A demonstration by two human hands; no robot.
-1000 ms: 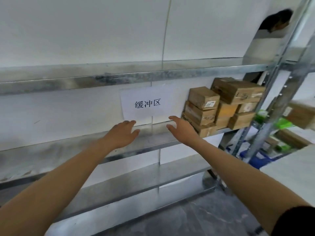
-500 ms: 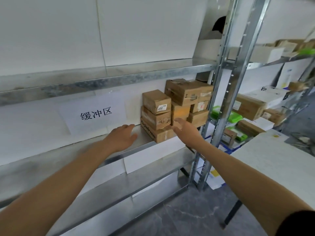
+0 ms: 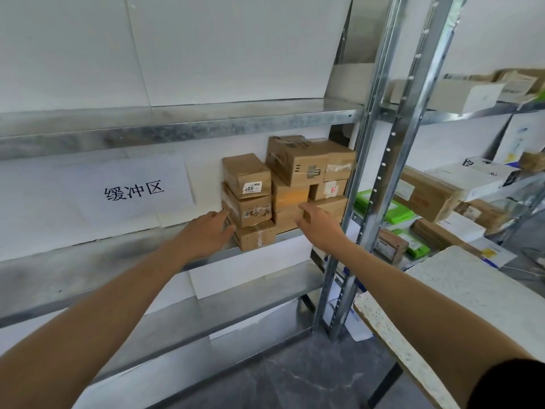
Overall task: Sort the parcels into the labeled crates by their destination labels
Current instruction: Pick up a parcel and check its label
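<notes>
Now, parcel stack point(image 3: 247, 206) corner-on, labels facing out; left hand point(image 3: 206, 233) flat against it, right hand point(image 3: 320, 224) fingers straight

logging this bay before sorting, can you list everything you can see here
cardboard parcels: about nine, brown, stacked at the right end of the middle shelf
paper sign: one, white with black characters, on the wall left of the stack
steel shelves: at least three tiers, grey, along the wall
uprights: two, grey, perforated, right of the stack
cartons: several, white and brown, on the neighbouring rack at right
green packs: a few, green, lower tiers of that rack
speckled board: one, off-white, lower right
left hand: bare, open, at the stack's left side
right hand: bare, open, at the lower parcels' front
</notes>
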